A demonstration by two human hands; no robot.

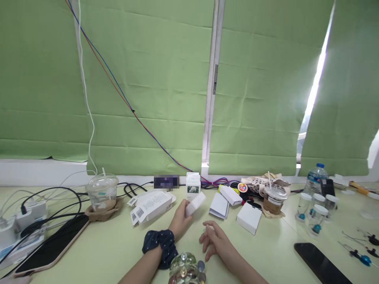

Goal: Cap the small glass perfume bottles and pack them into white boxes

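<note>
My left hand (179, 218), with a dark dotted scrunchie (161, 245) at the wrist, grips a small white box (195, 203) that is tilted above the table. To its right my right hand (213, 238) hovers with fingers loosely curled and apart, holding nothing. Beyond the held box stands a white box with a picture on its front (193, 184). White boxes (219, 205) lie to the right, one more (249, 217) farther over. At the left is a pile of white cartons with barcodes (154, 206). Glass jars with metal tips (186, 268) stand close in front of me.
A plastic cup in a holder (102, 192), a phone (53, 244) and tangled chargers (28, 219) are at the left. On the right are an iced drink cup (274, 199), lidded jars (317, 221), a water bottle (317, 177), a dark phone (321, 263) and small wired parts (359, 255).
</note>
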